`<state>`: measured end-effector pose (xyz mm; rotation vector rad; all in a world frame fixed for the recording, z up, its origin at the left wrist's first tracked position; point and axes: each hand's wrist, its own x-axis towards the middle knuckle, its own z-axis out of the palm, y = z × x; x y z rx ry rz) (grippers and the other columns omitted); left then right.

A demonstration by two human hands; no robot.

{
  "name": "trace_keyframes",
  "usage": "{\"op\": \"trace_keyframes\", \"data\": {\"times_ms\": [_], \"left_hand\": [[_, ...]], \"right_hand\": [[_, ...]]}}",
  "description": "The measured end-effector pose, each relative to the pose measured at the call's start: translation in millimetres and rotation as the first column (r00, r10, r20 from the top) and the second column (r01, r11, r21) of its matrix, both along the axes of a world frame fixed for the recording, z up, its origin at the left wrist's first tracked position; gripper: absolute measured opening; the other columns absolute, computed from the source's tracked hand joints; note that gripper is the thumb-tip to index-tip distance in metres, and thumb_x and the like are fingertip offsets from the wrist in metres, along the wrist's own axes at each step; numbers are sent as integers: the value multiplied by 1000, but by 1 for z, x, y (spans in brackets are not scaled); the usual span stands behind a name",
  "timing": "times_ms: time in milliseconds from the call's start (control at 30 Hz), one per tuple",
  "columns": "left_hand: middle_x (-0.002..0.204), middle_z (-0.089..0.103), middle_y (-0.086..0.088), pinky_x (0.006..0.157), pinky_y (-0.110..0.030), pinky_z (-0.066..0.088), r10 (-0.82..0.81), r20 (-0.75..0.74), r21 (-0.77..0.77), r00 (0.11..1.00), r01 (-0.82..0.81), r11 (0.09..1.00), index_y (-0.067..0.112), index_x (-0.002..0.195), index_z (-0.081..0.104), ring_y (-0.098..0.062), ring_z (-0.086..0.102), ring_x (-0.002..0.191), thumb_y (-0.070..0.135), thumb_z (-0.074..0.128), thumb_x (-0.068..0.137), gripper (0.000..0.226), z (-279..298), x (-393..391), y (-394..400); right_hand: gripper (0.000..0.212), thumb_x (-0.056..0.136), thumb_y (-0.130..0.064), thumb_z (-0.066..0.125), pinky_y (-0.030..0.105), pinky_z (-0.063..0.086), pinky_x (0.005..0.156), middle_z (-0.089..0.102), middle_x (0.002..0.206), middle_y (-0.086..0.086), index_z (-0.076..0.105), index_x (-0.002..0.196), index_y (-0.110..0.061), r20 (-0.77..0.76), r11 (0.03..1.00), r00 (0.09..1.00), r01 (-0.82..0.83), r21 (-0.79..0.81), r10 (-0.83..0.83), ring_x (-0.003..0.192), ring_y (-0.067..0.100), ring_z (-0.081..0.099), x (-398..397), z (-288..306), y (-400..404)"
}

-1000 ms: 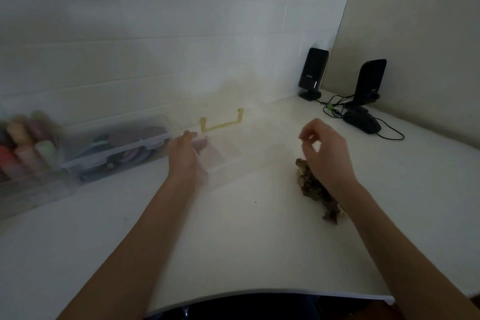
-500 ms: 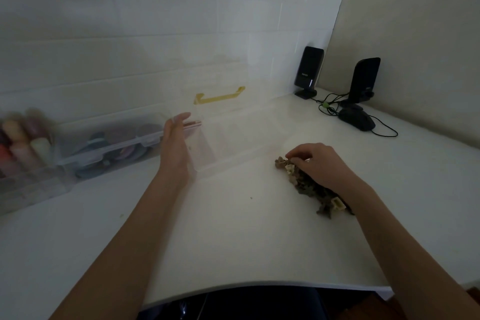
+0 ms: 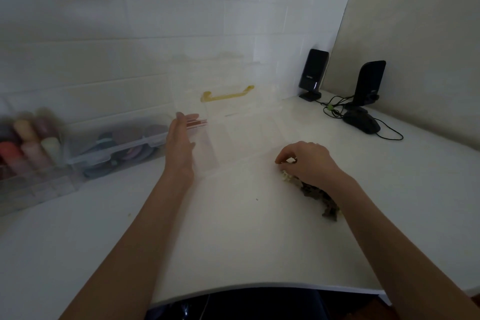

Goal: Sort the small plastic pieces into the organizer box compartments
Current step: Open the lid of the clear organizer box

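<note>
Two forearms reach out from the near edge over my white table (image 3: 233,241). Nearest thing on the right: a dark heap of small plastic pieces (image 3: 315,193), with a few pale ones at its far end, lying on the table near the organizer box's front right corner. My right hand (image 3: 307,162) sits on the far end of that heap, knuckles up, fingers curled down into the pieces; a pale bit shows at the fingertips, though blur keeps me from telling whether it is truly pinched.

Left of centre, my left hand (image 3: 180,144) lies flat against the left end of the organizer box (image 3: 241,135), fingers straight and together, pointing away from me, gripping nothing. The box is clear plastic, lid up against the wall, yellow handle (image 3: 227,95) on the raised lid. Red strip shows in the far left compartment just beside my fingertips. Other compartments too washed out to read.

Far left, against the wall: a clear storage case (image 3: 117,145) with dark round shapes inside, and beside it a blurred cluster of coloured bottles (image 3: 28,143).

Far right corner: two black speakers (image 3: 313,73), tangled cable, and a black mouse (image 3: 362,122) near the right one.
</note>
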<state>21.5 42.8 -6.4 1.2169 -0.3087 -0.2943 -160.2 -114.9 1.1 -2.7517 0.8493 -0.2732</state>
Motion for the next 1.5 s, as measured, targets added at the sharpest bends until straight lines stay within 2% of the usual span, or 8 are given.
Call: {"op": "trace_keyframes", "data": {"times_ms": [233, 367, 500, 633, 833, 1033, 1300, 1500], "left_hand": [[93, 61, 10, 91, -32, 39, 38, -20, 11, 999, -38, 999, 25, 81, 59, -1, 52, 88, 42, 32, 101, 38, 0, -1, -1], [88, 62, 11, 91, -35, 40, 104, 57, 31, 993, -106, 994, 26, 80, 57, -1, 54, 84, 38, 30, 102, 36, 0, -6, -1], [91, 63, 8, 102, -39, 40, 109, 77, 36, 991, -112, 993, 26, 81, 58, -6, 58, 90, 37, 30, 103, 37, 0, -13, 0], [95, 63, 8, 107, -46, 38, 118, 101, 34, 988, -122, 992, 26, 82, 58, -13, 56, 99, 34, 30, 102, 35, -2, -15, 1], [96, 62, 10, 106, -48, 39, 131, 167, 43, 977, -140, 989, 29, 84, 57, -14, 57, 103, 32, 28, 103, 35, -2, -21, 1], [92, 63, 13, 104, -46, 41, 126, 164, 30, 978, -132, 991, 27, 82, 56, -6, 58, 91, 31, 28, 103, 35, -2, -21, 0], [86, 62, 14, 102, -41, 43, 152, 126, 27, 980, -157, 987, 22, 84, 58, 11, 58, 75, 28, 31, 103, 34, -2, -13, 3], [89, 63, 11, 106, -43, 41, 154, 79, 21, 985, -156, 988, 17, 90, 59, -2, 57, 85, 31, 32, 102, 33, 0, -8, 7]], "right_hand": [[7, 80, -15, 73, 18, 48, 61, 72, 75, -8, 71, 85, -18, 569, 890, 821, -299, 345, 55, 69, 15, 64, 0, 10, 29], [15, 81, 4, 66, 23, 52, 61, 71, 75, 1, 61, 86, -9, 767, 627, 637, -566, 535, -79, 67, 14, 64, 6, 15, 50], [23, 80, 12, 63, 31, 57, 75, 66, 83, 7, 58, 93, -6, 777, 483, 609, -638, 600, -160, 77, 21, 66, 19, 13, 69], [24, 78, 9, 68, 35, 58, 72, 68, 85, 11, 52, 93, -1, 799, 622, 570, -558, 549, -194, 83, 36, 67, 36, 4, 91], [21, 80, -15, 72, 20, 45, 64, 68, 84, -6, 52, 77, -21, 800, 939, 586, -330, 94, 126, 79, 9, 59, 44, -21, 102], [11, 87, -27, 59, 39, 44, 90, 65, 113, -5, 67, 89, -20, 626, 924, 683, -329, -198, 377, 107, 15, 55, 49, -36, 101], [7, 82, -22, 60, 31, 32, 76, 66, 71, -9, 66, 81, -19, 631, 926, 736, 11, -377, 248, 71, 16, 59, -1, -14, 66], [23, 82, -34, 55, 45, 13, 106, 72, 91, -8, 67, 101, -28, 318, 923, 947, 168, -347, -53, 102, 23, 59, -32, -34, 45]]}}
